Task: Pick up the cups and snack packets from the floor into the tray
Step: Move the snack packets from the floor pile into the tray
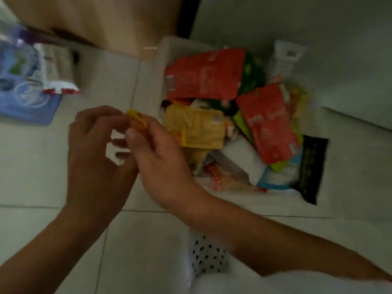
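A white tray [159, 66] stands on the tiled floor at centre right, heaped with snack packets: two red ones [203, 75], a yellow one [199, 128], a black one [311, 166] at its right edge. Just left of the tray both hands meet over the floor. My right hand [157, 153] pinches a small yellow and orange packet [135, 118] between thumb and fingers. My left hand [95, 149] touches the same packet with its fingertips. At the far left, a blue packet [27, 100] and a white and red packet [57, 71] lie on the floor.
A wooden furniture panel [106, 20] rises behind the tray. A white slab [360, 117] lies to the tray's right. White cloth with black dots [207, 257] shows at the bottom. Bare floor tiles [42, 166] spread under and left of the hands.
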